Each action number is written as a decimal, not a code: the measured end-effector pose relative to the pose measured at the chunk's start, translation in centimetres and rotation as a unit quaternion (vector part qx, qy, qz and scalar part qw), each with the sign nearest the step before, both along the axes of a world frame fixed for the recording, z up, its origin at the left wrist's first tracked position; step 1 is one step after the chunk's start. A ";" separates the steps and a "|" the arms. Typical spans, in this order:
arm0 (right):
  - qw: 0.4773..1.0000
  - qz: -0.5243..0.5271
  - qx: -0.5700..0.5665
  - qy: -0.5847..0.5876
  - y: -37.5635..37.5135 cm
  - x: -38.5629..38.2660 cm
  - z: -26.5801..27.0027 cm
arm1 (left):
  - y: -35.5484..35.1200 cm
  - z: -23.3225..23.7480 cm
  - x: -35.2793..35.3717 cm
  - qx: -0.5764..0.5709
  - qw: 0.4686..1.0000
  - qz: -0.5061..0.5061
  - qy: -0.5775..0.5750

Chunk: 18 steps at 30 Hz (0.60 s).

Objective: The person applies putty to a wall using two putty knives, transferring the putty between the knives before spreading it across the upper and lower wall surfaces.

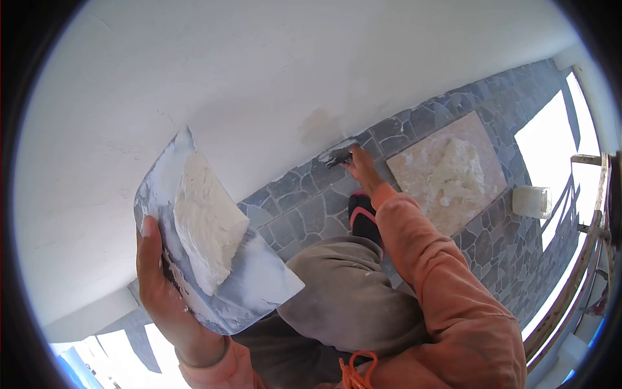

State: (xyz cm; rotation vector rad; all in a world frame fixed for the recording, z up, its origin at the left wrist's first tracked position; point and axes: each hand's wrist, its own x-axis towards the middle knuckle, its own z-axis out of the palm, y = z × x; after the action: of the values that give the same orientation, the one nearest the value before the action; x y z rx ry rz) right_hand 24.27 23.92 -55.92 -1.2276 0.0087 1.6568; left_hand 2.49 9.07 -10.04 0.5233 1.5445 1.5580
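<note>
My left hand point(170, 295) grips the edge of a bent metal plaster hawk point(262, 279), thumb on its upper face. A thick slab of white plaster point(210, 223) lies on the hawk, and smears coat the metal around it. Farther out, my right hand point(361, 167) is closed around a dark, plaster-smeared trowel point(337, 154). The trowel is at the foot of the white wall point(259, 84), close over the seam with the stone floor. A damp-looking beige patch point(319, 126) marks the wall just above it.
A pale board point(414, 162) on the grey stone-patterned floor point(483, 246) carries a heap of white plaster point(457, 170). To its right is a whitish container point(532, 201). Wooden poles point(562, 303) stand at the far right. My foot in a dark sandal point(364, 217) is below the trowel.
</note>
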 end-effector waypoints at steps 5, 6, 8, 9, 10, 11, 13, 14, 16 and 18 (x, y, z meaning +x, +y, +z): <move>0.999 -0.030 -0.012 0.004 1.4 -0.8 -1.8 | -0.2 -0.4 -0.4 0.027 0.999 0.017 0.022; 0.999 -0.031 -0.012 0.008 1.5 -0.8 -1.9 | -0.1 0.1 -0.2 0.029 0.999 0.010 -0.008; 0.999 -0.028 -0.008 0.014 1.7 -0.6 -1.9 | 0.0 0.3 0.0 0.023 1.000 0.001 -0.018; 1.000 -0.024 -0.004 0.017 1.8 -0.5 -1.8 | -0.1 0.3 0.0 0.016 1.000 -0.002 0.000; 1.000 -0.021 -0.001 0.022 2.0 -0.4 -1.7 | -0.2 0.3 -0.1 0.007 1.000 -0.004 0.018; 1.000 -0.016 0.003 0.025 2.2 -0.2 -1.6 | -0.4 0.1 -0.2 0.010 1.000 -0.007 0.022; 1.000 -0.011 0.008 0.027 2.1 0.0 -0.1 | -0.8 -0.1 -0.6 0.016 0.999 -0.013 0.030; 1.000 -0.010 0.010 0.026 2.1 0.1 0.7 | -0.8 0.1 -0.6 0.022 0.999 -0.023 0.015; 1.000 -0.007 0.014 0.025 1.9 0.2 3.1 | -0.8 0.6 -0.5 0.034 0.998 -0.043 -0.014; 1.000 -0.011 0.007 0.010 1.6 0.0 5.3 | -1.2 0.1 -1.1 0.039 0.998 -0.039 0.008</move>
State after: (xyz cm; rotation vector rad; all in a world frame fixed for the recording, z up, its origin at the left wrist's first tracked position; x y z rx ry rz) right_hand 24.23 25.56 -50.62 -1.1961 0.0216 1.6481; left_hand 1.35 7.82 -9.93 0.6328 1.4637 1.5624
